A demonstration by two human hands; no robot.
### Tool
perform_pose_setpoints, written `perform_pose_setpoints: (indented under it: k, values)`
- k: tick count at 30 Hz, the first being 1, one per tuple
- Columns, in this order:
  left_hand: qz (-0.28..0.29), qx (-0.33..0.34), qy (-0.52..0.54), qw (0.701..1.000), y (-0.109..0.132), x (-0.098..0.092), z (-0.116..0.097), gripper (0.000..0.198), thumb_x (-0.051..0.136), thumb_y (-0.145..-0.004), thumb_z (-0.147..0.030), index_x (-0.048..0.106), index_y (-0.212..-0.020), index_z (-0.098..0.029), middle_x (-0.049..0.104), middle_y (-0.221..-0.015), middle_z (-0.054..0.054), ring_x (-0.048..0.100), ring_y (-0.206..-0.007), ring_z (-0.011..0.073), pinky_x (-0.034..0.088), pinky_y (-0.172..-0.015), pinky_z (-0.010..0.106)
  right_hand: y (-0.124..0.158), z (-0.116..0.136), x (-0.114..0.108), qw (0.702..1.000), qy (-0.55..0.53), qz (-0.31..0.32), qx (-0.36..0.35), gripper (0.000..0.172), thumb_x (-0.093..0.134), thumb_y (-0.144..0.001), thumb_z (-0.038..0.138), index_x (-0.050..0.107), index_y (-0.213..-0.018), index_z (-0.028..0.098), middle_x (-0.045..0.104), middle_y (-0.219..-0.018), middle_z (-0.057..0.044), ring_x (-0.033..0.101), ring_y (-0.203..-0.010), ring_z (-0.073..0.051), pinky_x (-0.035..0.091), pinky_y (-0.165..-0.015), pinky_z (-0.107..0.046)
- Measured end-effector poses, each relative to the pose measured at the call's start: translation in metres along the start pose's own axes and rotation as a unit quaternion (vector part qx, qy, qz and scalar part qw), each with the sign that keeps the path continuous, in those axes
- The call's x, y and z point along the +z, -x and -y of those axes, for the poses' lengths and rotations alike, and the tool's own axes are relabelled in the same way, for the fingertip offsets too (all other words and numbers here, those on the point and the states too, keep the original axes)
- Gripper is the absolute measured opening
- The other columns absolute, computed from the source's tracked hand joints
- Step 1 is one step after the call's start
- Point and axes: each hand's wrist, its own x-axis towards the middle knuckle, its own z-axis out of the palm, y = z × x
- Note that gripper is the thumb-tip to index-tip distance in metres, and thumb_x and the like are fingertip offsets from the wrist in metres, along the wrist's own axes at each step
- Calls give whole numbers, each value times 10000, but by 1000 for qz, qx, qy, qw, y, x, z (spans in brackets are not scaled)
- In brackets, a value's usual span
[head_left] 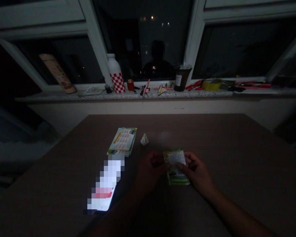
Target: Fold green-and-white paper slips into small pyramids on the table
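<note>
Between my two hands is a green and white printed sheet of paper (179,172), its upper part folded over toward me. My left hand (150,169) pinches its left edge, thumb on top. On the right edge, my right hand (196,169) grips it with the thumb pressed on the front and fingers behind. Beyond my left hand stands a small folded paper piece (144,140), pointed at the top. A stack of similar printed sheets (123,140) lies to its left.
A lit phone (106,184), its screen blurred out, lies left of my left forearm on the brown table (236,144). Along the windowsill stand a checkered bottle (117,77), a tan tumbler (58,74), a dark cup (182,79), a yellow tape roll (211,85) and several pens.
</note>
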Motion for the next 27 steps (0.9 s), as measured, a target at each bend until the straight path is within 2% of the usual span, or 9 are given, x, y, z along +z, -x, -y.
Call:
perform_pose_setpoints:
  k: [3,7,13,27]
  values:
    - [-5,-2,-10,1000,0,0,-2,315,765,-650,-254,584,-889,-157,699,-811,41,656,-719,173,496,-623,269,-1,1,-7,1000,-17,16,-1,258,726,-736,370,586,-891,217,698,-836,-23,663,-731,-155,511,-674,-273]
    - [-5,-20,-6,1000,1,2,-6,310,766,-635,-236,578,-868,-156,692,-788,30,642,-676,155,481,-588,252,-2,1,-12,1000,-17,3,-1,259,758,-707,345,597,-853,206,687,-788,-16,654,-706,-141,503,-671,-256]
    - [-15,-29,-16,999,0,1,-4,286,763,-636,-245,598,-851,-154,674,-732,6,607,-592,126,453,-555,238,-1,-1,-11,1000,10,-11,-8,272,764,-686,362,589,-825,206,686,-762,-27,651,-694,-167,520,-673,-297]
    - [-7,-20,-2,1000,0,1,-2,281,747,-656,-225,630,-898,-142,685,-756,18,582,-567,105,448,-546,225,-2,1,-8,999,16,-40,-20,295,791,-648,363,588,-791,204,708,-762,-42,664,-669,-168,535,-633,-287]
